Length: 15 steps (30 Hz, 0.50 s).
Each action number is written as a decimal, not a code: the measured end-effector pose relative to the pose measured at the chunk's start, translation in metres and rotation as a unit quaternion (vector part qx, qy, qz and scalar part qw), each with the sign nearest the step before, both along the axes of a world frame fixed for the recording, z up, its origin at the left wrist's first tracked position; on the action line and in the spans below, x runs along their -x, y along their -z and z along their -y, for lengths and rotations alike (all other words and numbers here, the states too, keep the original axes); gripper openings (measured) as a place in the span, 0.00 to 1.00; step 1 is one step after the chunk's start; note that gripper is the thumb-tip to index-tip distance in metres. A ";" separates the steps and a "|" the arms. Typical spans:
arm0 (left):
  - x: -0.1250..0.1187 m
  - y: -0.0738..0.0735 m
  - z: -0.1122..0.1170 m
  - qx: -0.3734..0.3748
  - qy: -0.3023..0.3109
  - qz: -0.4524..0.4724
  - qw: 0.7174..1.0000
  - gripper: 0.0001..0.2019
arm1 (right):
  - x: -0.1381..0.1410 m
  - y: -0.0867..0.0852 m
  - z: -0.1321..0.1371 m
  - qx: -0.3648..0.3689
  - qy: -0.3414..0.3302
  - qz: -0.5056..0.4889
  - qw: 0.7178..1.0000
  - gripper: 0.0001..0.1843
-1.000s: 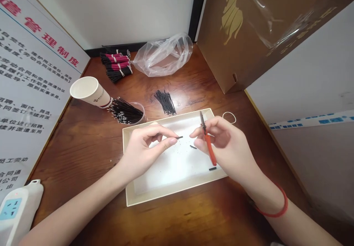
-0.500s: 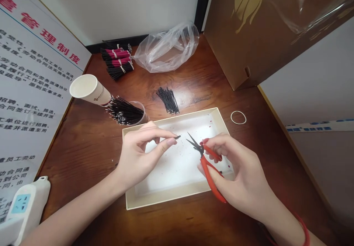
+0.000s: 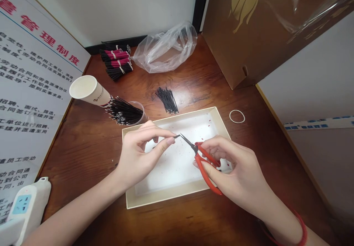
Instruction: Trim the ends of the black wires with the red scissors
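Note:
Over the shallow white box (image 3: 177, 198), my left hand (image 3: 146, 150) pinches a short black wire (image 3: 177, 137) between thumb and forefinger, its end pointing right. My right hand (image 3: 235, 165) grips red-handled scissors (image 3: 203, 168), with fingers around the handles. The narrow dark blades are nearly closed, and their tips meet the end of the wire or lie right beside it; I cannot tell if they touch. Small red and dark bits are scattered on the box floor. Just behind the box lies a loose pile of black wires (image 3: 167, 100).
To the left, a clear cup (image 3: 142, 115) full of black wires lies tilted beside a leaning paper cup (image 3: 90, 91). Tied black and red wire bundles (image 3: 117, 62) and a plastic bag (image 3: 166, 48) are at the back. A rubber band (image 3: 237, 116) lies right; a power strip (image 3: 30, 205) stands front left.
My right hand has brought the scissors left to the wire's end, and the blades have moved from spread to nearly closed. My left hand has stayed almost in place with the wire.

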<state>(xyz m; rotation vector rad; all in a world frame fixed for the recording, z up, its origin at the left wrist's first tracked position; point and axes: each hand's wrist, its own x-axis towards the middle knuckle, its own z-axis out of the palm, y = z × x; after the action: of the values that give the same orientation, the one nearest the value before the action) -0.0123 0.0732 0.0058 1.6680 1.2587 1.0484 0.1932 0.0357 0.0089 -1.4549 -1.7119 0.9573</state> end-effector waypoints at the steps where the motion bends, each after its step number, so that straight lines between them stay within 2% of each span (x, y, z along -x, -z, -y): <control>1: 0.000 0.000 0.000 -0.001 0.000 0.001 1.000 0.06 | 0.000 0.000 0.000 0.000 -0.001 -0.001 1.000 0.05; 15: 0.001 0.001 -0.002 0.006 0.019 -0.003 1.000 0.07 | -0.001 0.003 0.003 -0.006 0.016 0.015 1.000 0.04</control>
<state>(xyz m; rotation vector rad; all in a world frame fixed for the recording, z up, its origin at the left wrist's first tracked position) -0.0133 0.0747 0.0046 1.6805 1.2305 1.0112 0.1945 0.0322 0.0058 -1.4908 -1.7074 0.9103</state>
